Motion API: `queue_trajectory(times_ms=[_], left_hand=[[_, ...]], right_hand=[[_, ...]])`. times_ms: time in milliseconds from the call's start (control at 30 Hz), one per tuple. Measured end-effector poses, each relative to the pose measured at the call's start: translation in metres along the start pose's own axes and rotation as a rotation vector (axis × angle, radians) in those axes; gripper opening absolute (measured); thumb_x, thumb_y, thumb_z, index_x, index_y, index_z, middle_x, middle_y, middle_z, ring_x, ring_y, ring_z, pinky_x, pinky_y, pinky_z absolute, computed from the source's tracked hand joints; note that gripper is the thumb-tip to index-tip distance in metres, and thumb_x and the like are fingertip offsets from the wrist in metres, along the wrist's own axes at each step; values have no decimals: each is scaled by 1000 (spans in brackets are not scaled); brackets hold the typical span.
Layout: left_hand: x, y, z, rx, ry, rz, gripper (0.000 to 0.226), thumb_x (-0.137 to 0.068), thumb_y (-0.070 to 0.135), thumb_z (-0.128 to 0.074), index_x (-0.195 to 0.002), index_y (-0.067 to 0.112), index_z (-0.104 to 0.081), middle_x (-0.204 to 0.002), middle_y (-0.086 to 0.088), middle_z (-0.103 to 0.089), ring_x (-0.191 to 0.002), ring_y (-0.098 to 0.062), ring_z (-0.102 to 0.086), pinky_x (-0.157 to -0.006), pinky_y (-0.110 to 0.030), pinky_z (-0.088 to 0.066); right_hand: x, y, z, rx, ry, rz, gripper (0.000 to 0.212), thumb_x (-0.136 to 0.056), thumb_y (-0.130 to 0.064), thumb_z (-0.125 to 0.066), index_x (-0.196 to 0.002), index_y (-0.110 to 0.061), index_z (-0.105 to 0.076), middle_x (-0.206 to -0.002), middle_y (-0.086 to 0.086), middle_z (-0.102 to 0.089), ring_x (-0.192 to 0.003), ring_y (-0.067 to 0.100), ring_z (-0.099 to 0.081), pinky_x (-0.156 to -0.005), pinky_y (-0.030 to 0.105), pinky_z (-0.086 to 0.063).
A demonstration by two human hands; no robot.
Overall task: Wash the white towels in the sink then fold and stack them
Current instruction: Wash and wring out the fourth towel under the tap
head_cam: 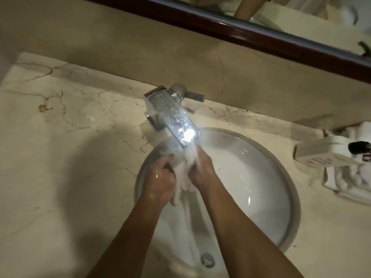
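A wet white towel is bunched between my two hands over the round white sink, right under the spout of the chrome tap, where water runs onto it. My left hand grips the towel's left side with curled fingers. My right hand grips its right side. The towel's lower end hangs down into the basin towards the drain.
On the marble counter at the right lie folded white towels with a white box on top. The tap's lever points right. A dark-framed mirror runs along the wall behind.
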State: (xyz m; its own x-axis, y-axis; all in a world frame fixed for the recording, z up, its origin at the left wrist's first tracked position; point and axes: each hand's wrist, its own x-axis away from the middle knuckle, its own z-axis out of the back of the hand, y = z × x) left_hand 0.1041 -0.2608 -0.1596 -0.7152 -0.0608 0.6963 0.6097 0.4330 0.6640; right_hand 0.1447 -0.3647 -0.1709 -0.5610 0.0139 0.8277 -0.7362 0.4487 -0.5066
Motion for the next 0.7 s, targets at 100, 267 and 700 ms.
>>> queue_trajectory(times_ms=[100,267,700], left_hand=[[1,-8,13,88,-34,76,25,-89,20,-62,-111,11,-69,-111,-21,-68,-109,-38,-65,-105,-61,-44],[-3,-18,29,-208,16,-14,52,-78,55,-66,-126,37,-64,-125,-1,-69,-114,-27,-65,-102,-55,-48],[35,25,37,-34,-301,-93,45,-97,7,-54,-136,30,-57,-133,-4,-65,-119,-25,-63,-93,-44,-52]], right_hand=[[21,6,21,36,-68,-122,34,-104,-19,-52,-122,7,-64,-100,18,-72,-91,28,-71,-69,33,-59],[31,21,49,340,39,11,44,-103,-50,-47,-118,-9,-57,-96,15,-72,-73,24,-70,-56,32,-57],[59,-61,94,-86,-82,224,58,-93,-41,-57,-141,-10,-53,-133,19,-63,-125,34,-60,-106,50,-46]])
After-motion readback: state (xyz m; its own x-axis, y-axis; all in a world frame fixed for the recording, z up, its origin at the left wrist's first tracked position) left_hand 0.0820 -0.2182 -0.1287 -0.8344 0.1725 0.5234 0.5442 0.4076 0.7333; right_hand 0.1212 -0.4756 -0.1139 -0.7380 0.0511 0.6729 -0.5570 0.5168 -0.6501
